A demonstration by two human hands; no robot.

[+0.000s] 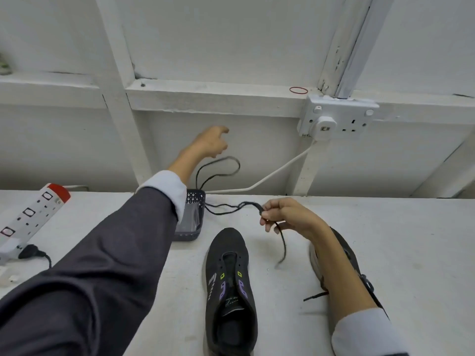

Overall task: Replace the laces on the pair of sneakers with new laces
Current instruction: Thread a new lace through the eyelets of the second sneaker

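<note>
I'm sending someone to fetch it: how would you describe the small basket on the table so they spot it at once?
Find the white table against the wall with the double socket. Near its back edge, beyond and left of the toe of the laceless black sneaker, sits a small dark grey basket. It is the only container there, with lattice-cut walls.

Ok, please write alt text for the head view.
A person's right hand pinches a black lace near a laceless shoe; the left hand is raised over a basket, a lace loop just below it.
</note>
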